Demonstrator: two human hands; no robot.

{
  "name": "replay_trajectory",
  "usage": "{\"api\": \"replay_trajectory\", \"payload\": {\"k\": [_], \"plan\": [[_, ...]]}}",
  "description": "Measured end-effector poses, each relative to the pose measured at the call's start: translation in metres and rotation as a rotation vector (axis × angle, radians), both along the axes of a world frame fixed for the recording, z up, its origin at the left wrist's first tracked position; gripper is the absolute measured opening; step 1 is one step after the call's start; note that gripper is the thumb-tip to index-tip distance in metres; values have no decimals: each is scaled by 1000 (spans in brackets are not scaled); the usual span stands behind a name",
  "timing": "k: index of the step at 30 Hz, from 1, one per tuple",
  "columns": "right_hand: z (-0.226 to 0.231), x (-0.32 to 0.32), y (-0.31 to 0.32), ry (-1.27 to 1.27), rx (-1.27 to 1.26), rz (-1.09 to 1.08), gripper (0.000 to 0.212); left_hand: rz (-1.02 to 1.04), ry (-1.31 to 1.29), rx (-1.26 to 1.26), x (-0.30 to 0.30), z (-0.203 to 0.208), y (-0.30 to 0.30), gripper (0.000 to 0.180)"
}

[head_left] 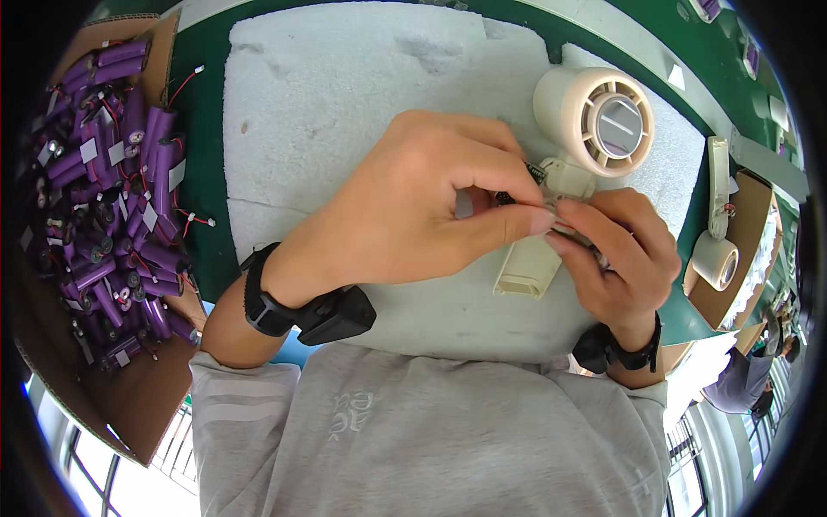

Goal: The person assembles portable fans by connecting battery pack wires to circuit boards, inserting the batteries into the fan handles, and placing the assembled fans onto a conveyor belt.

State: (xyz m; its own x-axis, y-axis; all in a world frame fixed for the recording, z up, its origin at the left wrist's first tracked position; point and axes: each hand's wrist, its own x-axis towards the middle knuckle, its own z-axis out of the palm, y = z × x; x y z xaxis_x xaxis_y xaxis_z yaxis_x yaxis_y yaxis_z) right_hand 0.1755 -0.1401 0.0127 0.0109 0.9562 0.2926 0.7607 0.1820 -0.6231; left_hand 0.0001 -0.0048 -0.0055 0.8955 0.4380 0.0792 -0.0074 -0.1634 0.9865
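A cream handheld fan (594,121) lies on the white foam mat, its round grille and mirrored centre facing up. Its opened handle (528,267) runs down beneath my fingers. My left hand (431,194) reaches in over the mat, thumb and forefinger pinched together above the handle. Opposite it, my right hand (624,250) is closed with thumb and fingers pinched, the tips meeting those of the left. Whatever small piece sits between the fingertips is too hidden to name. Part of a dark circuit board (536,173) shows beside the left forefinger.
At left stands a cardboard box (129,414) full of purple battery cells (112,224) with thin wires and white plugs. Another fan (715,258) lies at right beside a cardboard box (748,194). Under everything is a foam mat (319,112) on a green table. A person (741,379) appears far right.
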Motion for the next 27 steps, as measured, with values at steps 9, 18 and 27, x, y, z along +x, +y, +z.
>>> {"api": "replay_trajectory", "payload": {"k": [9,18,27], "plan": [[5,-4,-3,34,-55,-116,20,-15,36,-102,0,4,1,27],[1,1,2,56,-6,-28,19,-54,-11,-311,1,4,4,37],[0,-2,-1,89,-19,-59,16,-54,-18,-188,-1,6,4,37]]}}
